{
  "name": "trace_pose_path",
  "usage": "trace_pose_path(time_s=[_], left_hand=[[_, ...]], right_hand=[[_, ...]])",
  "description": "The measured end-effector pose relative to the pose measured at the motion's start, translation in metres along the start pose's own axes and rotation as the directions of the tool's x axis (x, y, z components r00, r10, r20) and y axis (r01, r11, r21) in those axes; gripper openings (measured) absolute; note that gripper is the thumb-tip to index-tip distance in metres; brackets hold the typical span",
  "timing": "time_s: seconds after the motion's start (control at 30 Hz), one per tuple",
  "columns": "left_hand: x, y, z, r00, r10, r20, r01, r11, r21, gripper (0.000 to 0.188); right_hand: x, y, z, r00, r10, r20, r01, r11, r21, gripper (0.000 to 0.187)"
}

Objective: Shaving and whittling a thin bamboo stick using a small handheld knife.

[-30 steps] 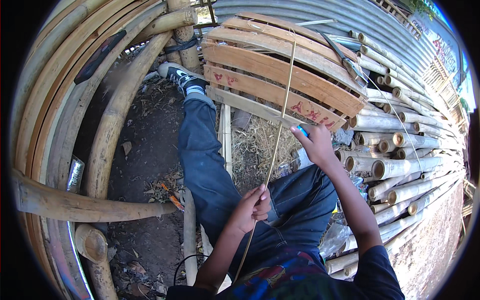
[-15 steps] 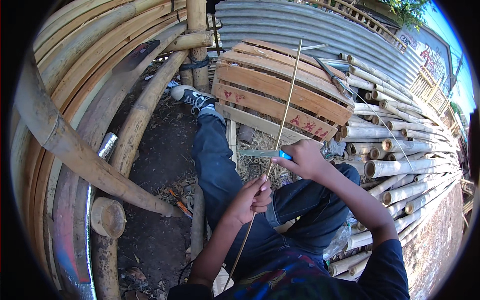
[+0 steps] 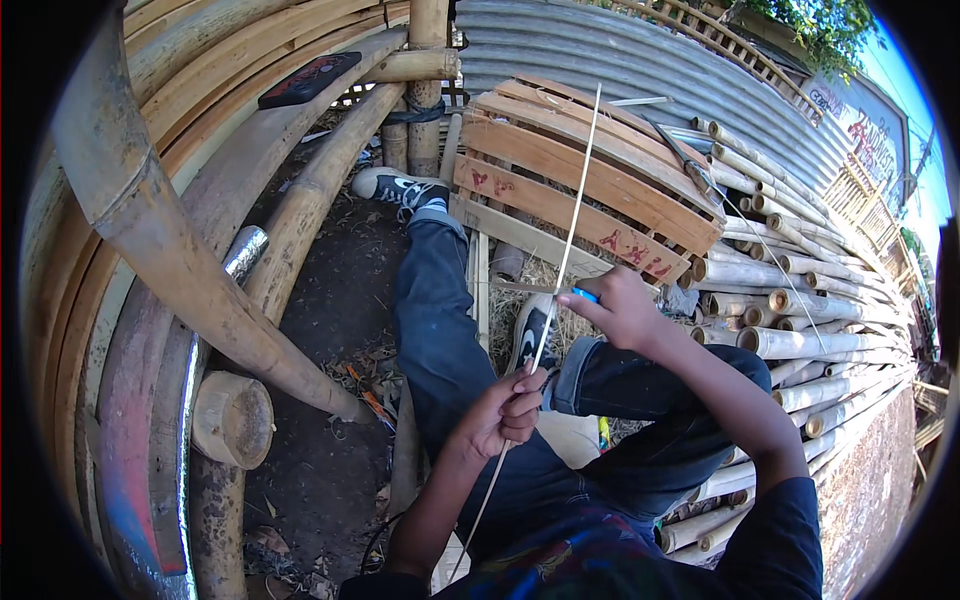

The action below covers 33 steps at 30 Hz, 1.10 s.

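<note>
A long, thin bamboo strip slants up across my lap, its pale face showing. My left hand is closed round its lower part, above my thigh. Higher up, my right hand grips a knife by its blue handle. The knife's narrow blade points left, seen nearly edge-on, and crosses the strip. My right thumb lies close to the strip beside the handle; whether it presses on it I cannot tell.
A slatted wooden crate stands ahead, with a saw-like tool on its right end. Bamboo poles are stacked at right. A thick bamboo pole slants across the left, near a bench and a dark phone-like object.
The strip now shows a paler face, and the knife blade has turned from flat to nearly edge-on. My right leg has shifted right, uncovering a shoe. The whole view has moved slightly.
</note>
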<state>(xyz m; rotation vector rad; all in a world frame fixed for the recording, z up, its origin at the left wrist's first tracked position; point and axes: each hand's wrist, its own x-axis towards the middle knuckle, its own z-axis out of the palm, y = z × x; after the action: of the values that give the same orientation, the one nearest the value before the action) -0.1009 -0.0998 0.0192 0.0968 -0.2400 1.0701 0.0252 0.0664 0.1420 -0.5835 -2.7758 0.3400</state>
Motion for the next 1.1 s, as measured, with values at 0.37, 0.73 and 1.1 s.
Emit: trace_pose_path(time_s=[0.37,0.73,1.1], left_hand=[[0.009,0.000,0.013,0.999,-0.051,-0.007,0.050,0.994,-0.095,0.029],[0.019,-0.006,0.029,0.999,0.008,-0.040,-0.010,0.998,-0.057,0.029],[0.036,-0.017,0.035,0.994,-0.022,-0.105,0.024,1.000,0.015,0.031]], right_hand=[[0.005,-0.005,-0.022,0.995,-0.028,0.097,0.051,0.968,-0.244,0.061],[0.011,-0.016,-0.051,0.997,-0.007,0.071,0.027,0.959,-0.281,0.063],[-0.009,0.002,-0.070,0.995,0.018,0.095,0.012,0.949,-0.314,0.064]])
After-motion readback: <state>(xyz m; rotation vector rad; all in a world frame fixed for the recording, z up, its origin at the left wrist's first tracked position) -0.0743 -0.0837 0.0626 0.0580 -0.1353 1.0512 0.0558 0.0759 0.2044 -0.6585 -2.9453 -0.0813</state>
